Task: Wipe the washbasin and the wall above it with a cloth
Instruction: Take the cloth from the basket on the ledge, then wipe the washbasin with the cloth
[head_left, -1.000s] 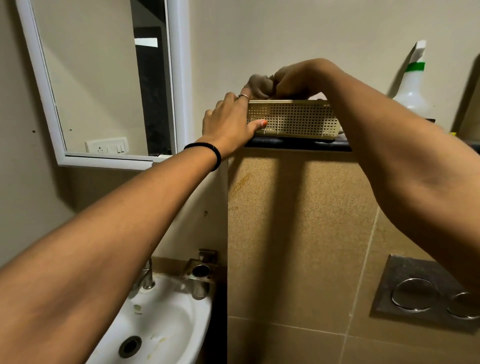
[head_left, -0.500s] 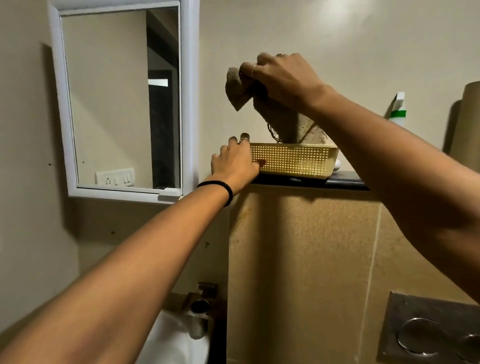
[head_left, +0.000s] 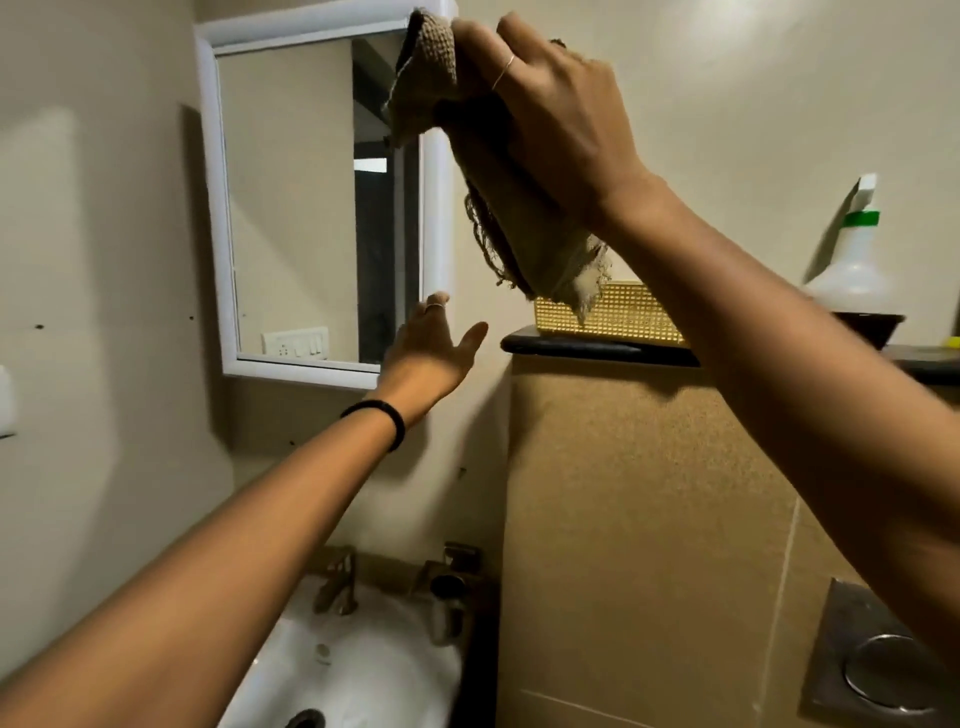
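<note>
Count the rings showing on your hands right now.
2. One thin ring sits on a finger of the right hand, which grips the cloth. The other ring is on a finger of the open left hand. Some fingers are hidden, so more are possible.

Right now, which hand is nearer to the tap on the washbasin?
Left. The left hand is open above the tap, by the mirror's lower corner. The right hand grips the cloth much higher.

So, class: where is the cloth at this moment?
In the head view the cloth is top centre, gripped by the right hand, hanging in front of the mirror's right frame, just above the yellow basket.
</note>
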